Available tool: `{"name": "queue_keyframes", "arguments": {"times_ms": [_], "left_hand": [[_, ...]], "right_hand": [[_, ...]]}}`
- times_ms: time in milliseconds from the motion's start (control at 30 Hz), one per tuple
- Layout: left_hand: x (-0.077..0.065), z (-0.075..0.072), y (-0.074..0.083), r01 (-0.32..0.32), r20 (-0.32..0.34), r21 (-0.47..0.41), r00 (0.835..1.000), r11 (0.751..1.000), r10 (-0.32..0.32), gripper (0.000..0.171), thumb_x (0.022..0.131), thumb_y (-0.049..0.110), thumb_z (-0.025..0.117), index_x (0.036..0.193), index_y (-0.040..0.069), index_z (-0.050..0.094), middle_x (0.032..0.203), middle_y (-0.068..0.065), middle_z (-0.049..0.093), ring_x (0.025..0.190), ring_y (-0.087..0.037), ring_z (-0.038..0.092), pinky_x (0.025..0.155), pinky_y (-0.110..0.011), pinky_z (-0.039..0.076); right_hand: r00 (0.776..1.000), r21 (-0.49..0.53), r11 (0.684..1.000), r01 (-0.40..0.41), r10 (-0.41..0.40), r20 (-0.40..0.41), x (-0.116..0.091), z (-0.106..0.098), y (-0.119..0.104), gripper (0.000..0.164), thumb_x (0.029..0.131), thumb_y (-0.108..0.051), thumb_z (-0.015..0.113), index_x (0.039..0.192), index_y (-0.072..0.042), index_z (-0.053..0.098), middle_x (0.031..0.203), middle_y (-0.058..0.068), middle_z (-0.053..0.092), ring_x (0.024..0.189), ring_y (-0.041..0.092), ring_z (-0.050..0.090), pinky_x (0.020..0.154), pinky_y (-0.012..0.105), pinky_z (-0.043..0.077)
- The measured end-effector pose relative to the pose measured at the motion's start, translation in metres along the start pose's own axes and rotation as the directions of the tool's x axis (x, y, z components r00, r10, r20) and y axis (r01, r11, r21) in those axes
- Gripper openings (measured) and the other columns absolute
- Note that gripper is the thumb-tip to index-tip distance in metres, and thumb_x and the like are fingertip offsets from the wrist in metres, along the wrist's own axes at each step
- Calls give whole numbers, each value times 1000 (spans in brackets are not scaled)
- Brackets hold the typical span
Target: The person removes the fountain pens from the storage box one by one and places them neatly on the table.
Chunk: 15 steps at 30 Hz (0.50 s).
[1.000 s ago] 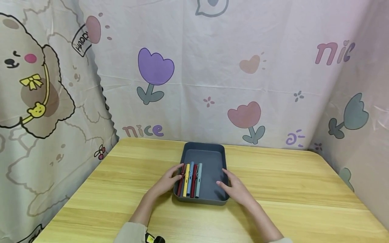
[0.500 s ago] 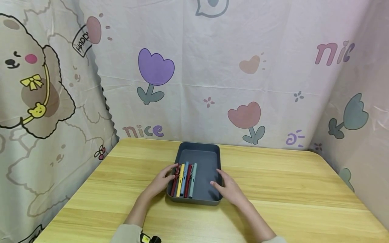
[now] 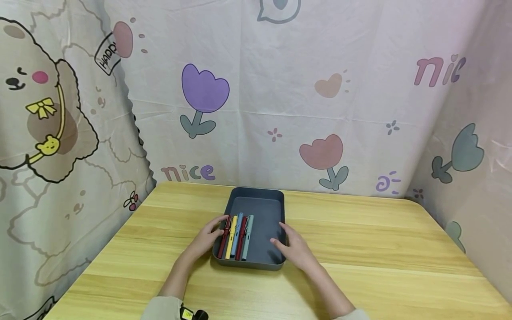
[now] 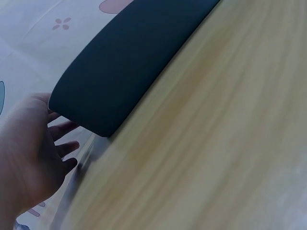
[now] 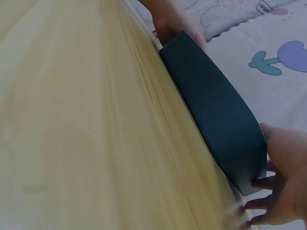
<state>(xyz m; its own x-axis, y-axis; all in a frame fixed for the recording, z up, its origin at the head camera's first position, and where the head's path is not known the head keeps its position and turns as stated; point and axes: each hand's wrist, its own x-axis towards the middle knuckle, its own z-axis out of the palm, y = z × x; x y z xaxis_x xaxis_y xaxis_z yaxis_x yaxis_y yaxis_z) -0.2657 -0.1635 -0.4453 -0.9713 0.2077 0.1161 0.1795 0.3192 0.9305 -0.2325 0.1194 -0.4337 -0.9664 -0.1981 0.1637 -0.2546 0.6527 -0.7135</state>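
A dark grey rectangular tray lies on the wooden table. My left hand grips its left wall, and my right hand holds the right wall, thumb over the rim. Along the tray's left side lie several clip pens: a dark red pen, a yellow pen, a blue pen, a second red pen and a grey-green pen. Both wrist views show the tray's outer wall with fingers spread outside it; the pens are hidden there.
The light wooden table extends on both sides of the tray. A printed cloth hangs behind the table's far edge and along both sides. A black and yellow device sits at the left sleeve.
Both hands have slid the tray to the left across the table, with the pens inside it. Their hold on its walls looks the same.
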Motion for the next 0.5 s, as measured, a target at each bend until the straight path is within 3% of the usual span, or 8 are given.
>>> {"name": "queue_keyframes", "arguments": {"times_ms": [500], "left_hand": [[-3,-10,-5,-28,-26,6,999,1000,28,45,92,-2,44,137,2,41,143,-24,27,131,-40,20,102,-54,18]], "right_hand": [[1000,-15,1000,22,-22,-14,6,11,-6,67,87,-42,58,138,-2,40,139,21,37,126,38,32,100,51,27]]}}
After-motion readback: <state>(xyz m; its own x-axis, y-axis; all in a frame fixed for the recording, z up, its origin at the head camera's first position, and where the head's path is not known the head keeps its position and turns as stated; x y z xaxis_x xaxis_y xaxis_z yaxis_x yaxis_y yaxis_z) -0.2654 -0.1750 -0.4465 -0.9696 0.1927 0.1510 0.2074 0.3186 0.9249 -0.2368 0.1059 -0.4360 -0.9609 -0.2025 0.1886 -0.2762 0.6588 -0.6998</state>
